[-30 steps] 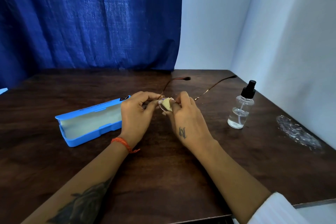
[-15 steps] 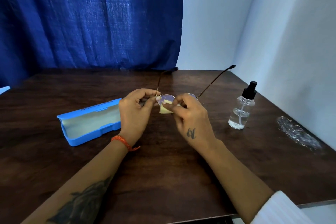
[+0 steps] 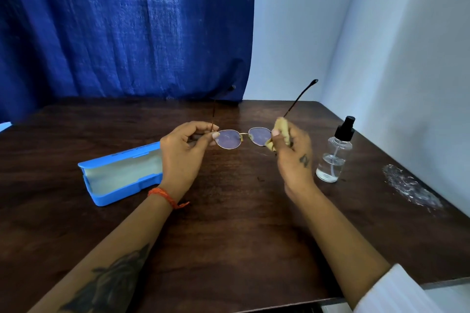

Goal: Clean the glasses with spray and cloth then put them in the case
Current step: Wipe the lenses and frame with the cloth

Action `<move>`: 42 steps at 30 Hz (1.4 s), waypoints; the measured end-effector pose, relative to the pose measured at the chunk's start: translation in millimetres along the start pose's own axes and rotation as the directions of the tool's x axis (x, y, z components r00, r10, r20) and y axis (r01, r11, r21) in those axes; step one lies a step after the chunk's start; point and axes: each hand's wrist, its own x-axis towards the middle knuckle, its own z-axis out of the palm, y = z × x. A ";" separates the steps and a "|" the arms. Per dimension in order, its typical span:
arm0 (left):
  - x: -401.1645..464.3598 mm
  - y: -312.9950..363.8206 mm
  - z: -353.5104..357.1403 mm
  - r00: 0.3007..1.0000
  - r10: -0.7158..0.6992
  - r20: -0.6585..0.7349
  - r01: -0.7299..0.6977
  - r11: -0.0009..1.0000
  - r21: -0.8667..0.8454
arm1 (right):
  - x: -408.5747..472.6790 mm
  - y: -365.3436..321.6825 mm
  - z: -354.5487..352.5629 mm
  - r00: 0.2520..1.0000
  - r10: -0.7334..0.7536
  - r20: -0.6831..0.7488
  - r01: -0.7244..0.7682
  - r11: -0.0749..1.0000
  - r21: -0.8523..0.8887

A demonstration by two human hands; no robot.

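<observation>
Thin gold-rimmed glasses (image 3: pixel 229 139) hang above the dark wooden table (image 3: pixel 229 223), lenses toward me and both temples pointing up and away. My left hand (image 3: pixel 183 157) pinches the frame at its left hinge. My right hand (image 3: pixel 292 157) holds a small yellow cloth (image 3: pixel 282 132) pressed against the outer edge of the right lens. An open blue case (image 3: pixel 119 173) with a pale lining lies on the table just left of my left hand. A clear spray bottle (image 3: pixel 335 155) with a black pump top stands upright to the right of my right hand.
A crumpled clear plastic wrap (image 3: pixel 409 188) lies near the table's right edge by the white wall. A blue curtain (image 3: pixel 127 28) hangs behind the table's far edge. The table's near edge runs under my forearms.
My hands have spread apart and the glasses have risen and turned lenses toward me. The cloth has moved from the left lens across to the outer edge of the right lens.
</observation>
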 end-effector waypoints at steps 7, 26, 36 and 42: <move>1.1 4.5 -0.1 0.989 -0.147 0.012 0.146 0.960 -0.239 | -1.7 -6.9 -6.0 0.991 -0.054 -0.122 0.050 0.998 -0.037; -16.2 16.5 44.8 0.726 -0.599 0.338 0.627 0.374 -0.684 | -5.0 -11.1 1.5 0.988 -0.118 -0.095 0.109 0.990 -0.091; -17.1 13.0 60.2 0.768 -0.608 0.200 0.540 0.447 -0.713 | -5.5 -9.9 -3.7 0.970 0.013 -0.241 -0.013 1.000 0.001; -14.4 9.5 57.0 0.811 -0.562 0.163 0.513 0.547 -0.662 | -13.3 -12.7 -2.5 0.864 -0.468 -0.187 0.410 0.868 -0.278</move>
